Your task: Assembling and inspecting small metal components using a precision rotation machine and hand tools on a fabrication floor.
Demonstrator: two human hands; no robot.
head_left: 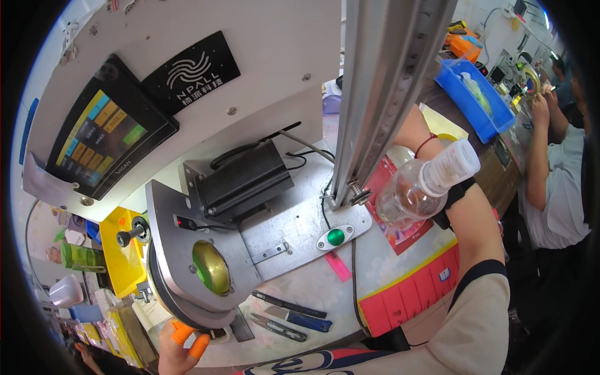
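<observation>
My left hand (178,350) is at the lower left, under the rim of a grey metal machine head (178,250) with a round opening. Orange finger cots cover two of its digits. The fingers are bent with tips slightly apart, and nothing shows between them. A small dark tray (219,335) sits beside them. My right arm reaches forward past a clear plastic bottle (406,194) with a white upper part. A red cord circles the wrist. Of my right hand (409,128), only the back part shows; the aluminium post (381,94) hides its fingers.
A cutter knife (290,303), a blue-handled knife (300,319) and scissors (278,326) lie in front of the machine. A green button (335,237) is on its base. Yellow bin (122,256) stands left, blue bin (475,100) far right. A co-worker (556,169) works at right.
</observation>
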